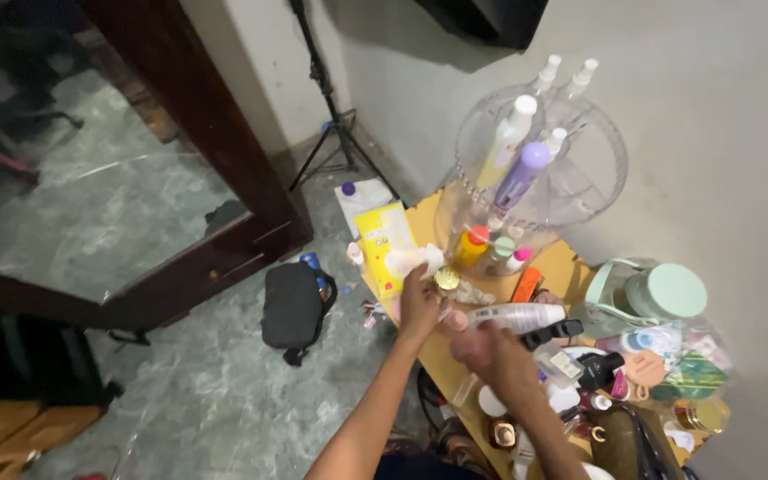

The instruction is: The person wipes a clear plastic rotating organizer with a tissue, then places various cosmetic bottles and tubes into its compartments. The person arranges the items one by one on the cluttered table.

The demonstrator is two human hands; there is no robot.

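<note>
Both hands work over the cluttered yellow table [437, 356]. The left hand [420, 302] pinches a small gold-capped bottle [447, 279] at its fingertips, just above the tabletop. The right hand [491, 348], blurred, is curled around a white tube [516, 316] lying sideways, just beside the left. A clear 2-tier organiser [580, 178] of bottles stands behind them.

My left hand [420, 307] lies left of my right hand [491, 351]; organizer [571, 191] behind both, on the table [442, 356].
</note>
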